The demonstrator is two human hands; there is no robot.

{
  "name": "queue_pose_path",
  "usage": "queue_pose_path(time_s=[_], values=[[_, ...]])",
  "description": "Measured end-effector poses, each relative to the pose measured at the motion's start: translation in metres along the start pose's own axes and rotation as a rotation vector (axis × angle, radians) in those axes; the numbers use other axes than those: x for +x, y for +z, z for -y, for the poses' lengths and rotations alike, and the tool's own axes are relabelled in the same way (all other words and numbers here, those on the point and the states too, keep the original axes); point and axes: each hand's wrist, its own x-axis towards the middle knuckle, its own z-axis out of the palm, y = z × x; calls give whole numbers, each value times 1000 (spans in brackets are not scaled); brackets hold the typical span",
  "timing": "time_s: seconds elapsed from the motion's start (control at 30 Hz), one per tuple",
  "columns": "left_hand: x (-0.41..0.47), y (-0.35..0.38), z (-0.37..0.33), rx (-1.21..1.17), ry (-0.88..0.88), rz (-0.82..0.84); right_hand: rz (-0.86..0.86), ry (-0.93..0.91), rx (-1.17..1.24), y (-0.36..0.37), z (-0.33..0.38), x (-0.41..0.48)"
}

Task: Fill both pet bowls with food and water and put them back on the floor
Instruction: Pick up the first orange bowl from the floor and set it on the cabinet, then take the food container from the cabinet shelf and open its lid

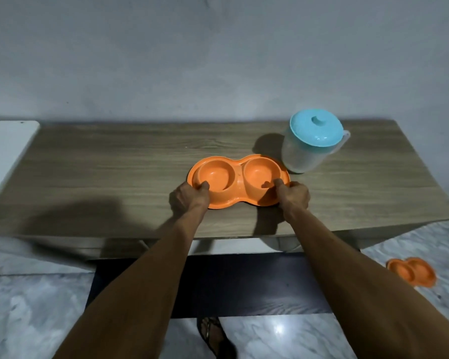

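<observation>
An orange double pet bowl (237,167) lies on the wooden table (101,164), both cups looking dry and bare. My left hand (189,196) grips its left near rim, thumb over the edge into the left cup. My right hand (294,195) grips the right near rim the same way. A second orange double bowl (411,274) sits on the marble floor at the lower right. A clear plastic jug with a blue lid (314,132) stands on the table just right of and behind the held bowl.
A white surface (5,151) adjoins the table's left end. A grey wall runs behind the table. Under the table is a dark opening (218,281). My sandalled foot (215,335) stands on the glossy floor near the bottom edge.
</observation>
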Motion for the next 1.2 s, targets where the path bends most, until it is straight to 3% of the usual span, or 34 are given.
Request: queue_pose_path(time_s=[0.3,0.43,0.77,1.03,1.2], values=[[-15,-17,14,9,0,45,23,-40,-17,-6,-11,-14],[-44,-36,23,-124,-18,97,39,-104,-55,-20,-26,-43],[-111,-79,115,-190,-1,-19,110,-148,2,-36,-97,-135],[-116,-84,183,-165,-53,-16,182,-125,-10,-5,-146,-165],[-72,-51,223,-123,-49,-12,234,-171,34,59,-177,-145]])
